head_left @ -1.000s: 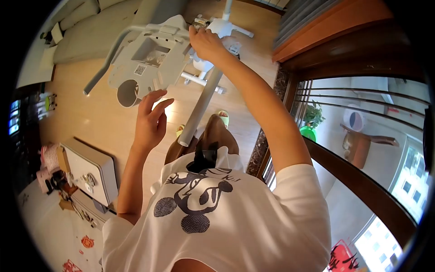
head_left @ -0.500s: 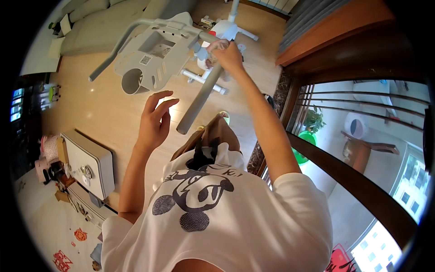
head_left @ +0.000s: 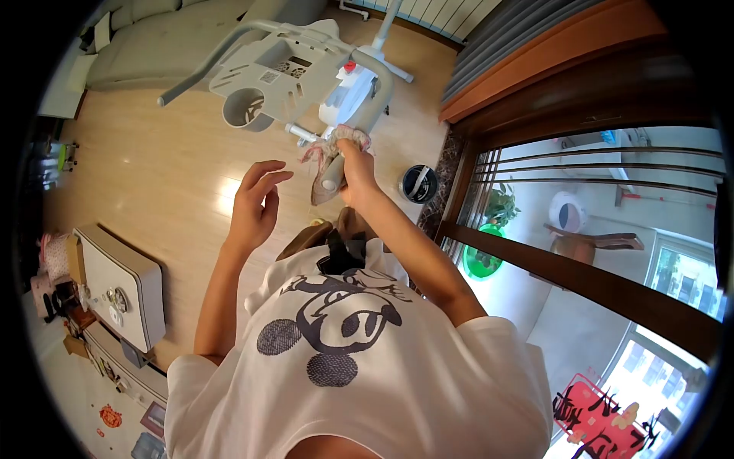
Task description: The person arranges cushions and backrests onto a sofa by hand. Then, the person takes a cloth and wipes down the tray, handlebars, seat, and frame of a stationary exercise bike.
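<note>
- Left hand (head_left: 256,205): empty, fingers loosely curled, seemingly out of the bar's way.
- Right hand (head_left: 357,170): closed on a cloth (head_left: 322,188) around the handlebar (head_left: 378,98) near its end, probably for snug contact.
- Bucket (head_left: 419,184): right of right hand, probably for easy reach.

Sofa (head_left: 164,47), curtains (head_left: 468,60) and a potted plant (head_left: 501,205) on my feed.
From my remote seat I saw the sofa at the upper left, beyond pale wooden flooring (head_left: 168,164), and a radiator (head_left: 453,15) at the top, near the grey and orange curtains. A white cabinet (head_left: 121,284) stood at the lower left. On the right, past dark rails (head_left: 596,165), I made out the plant's green pot (head_left: 483,265); a red decoration (head_left: 600,419) showed at the lower right.
</note>
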### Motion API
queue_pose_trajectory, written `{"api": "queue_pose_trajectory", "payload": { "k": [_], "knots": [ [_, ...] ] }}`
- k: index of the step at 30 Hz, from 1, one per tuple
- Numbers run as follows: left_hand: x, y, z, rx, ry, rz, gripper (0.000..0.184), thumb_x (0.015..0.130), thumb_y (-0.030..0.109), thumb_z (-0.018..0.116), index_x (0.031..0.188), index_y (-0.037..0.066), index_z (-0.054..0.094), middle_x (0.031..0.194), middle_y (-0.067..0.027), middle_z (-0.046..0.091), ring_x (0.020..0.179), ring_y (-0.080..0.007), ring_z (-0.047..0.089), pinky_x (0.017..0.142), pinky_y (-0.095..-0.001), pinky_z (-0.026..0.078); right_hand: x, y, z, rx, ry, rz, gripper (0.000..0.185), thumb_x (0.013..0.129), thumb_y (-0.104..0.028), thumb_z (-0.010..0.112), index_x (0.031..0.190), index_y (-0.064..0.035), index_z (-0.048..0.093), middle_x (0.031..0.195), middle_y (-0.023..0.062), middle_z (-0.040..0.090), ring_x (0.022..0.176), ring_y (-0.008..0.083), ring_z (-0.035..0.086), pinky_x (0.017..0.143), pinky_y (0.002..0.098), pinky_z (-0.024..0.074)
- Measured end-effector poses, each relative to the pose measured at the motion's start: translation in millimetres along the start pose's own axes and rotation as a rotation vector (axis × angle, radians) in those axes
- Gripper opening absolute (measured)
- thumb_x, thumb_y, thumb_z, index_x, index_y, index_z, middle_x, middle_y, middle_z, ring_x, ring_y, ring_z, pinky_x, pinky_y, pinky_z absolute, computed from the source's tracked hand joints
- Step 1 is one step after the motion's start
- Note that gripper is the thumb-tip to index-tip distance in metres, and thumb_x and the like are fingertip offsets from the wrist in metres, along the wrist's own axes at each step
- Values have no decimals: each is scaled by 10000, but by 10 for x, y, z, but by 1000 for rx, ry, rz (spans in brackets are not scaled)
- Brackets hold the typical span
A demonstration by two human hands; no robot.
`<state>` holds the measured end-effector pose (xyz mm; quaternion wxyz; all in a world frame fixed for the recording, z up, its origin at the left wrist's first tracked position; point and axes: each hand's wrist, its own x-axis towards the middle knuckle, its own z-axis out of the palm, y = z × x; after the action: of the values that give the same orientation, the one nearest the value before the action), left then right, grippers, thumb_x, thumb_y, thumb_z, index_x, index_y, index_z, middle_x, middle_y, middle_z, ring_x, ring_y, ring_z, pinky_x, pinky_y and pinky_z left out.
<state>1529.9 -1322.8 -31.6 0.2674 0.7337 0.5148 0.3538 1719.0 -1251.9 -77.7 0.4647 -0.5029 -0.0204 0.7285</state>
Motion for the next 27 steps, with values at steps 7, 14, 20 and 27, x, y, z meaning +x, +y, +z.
{"api": "queue_pose_trajectory", "payload": {
  "k": [7,14,20,27],
  "knots": [
    [-208,-50,-300,-32,68,8,463,773,-205,454,1102,34,674,1192,-141,611,945,-270,618,739,-315,498,-505,217,25,-55,-243,-5,205,918,-80,529,1097,8,577,938,121,666,795,210,675,686,349,571],
    [-381,-220,-627,-45,152,-31,461,778,-212,451,1096,32,678,1180,-133,620,931,-251,618,723,-310,497,-1067,-355,-199,-639,-275,1,309,902,-98,603,1197,-12,635,1069,95,684,950,176,665,819,347,561],
    [-253,-423,-908,16,203,-40,447,789,-201,449,1087,39,680,1173,-124,625,915,-245,618,705,-312,496,-737,-1296,518,-599,-273,-659,330,919,-107,605,1241,-42,629,1130,76,686,1002,171,665,817,280,539],
    [172,-605,-1359,182,243,-41,419,812,-176,451,1075,48,687,1188,-125,629,909,-245,625,664,-320,495,2059,-1490,1257,-1558,-21,-613,589,939,-494,442,1316,-63,581,1355,201,580,1182,348,603,979,433,480]
  ]
}}
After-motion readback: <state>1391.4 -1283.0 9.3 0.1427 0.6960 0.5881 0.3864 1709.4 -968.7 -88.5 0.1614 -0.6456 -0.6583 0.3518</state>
